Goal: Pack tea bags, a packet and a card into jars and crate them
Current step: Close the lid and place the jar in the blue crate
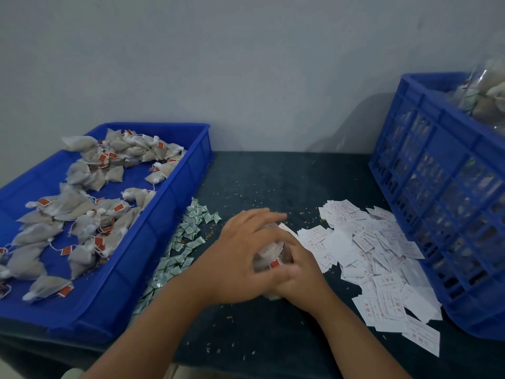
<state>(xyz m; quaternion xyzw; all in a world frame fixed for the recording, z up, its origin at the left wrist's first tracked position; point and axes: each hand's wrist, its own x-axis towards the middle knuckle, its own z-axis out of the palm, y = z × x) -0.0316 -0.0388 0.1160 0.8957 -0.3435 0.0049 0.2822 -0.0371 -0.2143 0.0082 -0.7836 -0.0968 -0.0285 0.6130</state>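
Just left of the cards [363,242], the jar [267,253] is gripped by the right hand [299,274]; the left hand [243,250] is laid flat over it. The tea bags [274,264] should be pressed in gently, the jar kept steady.

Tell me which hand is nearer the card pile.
Right. The right hand grips the jar at the cards' left edge; the left hand covers the jar farther left, toward the packets.
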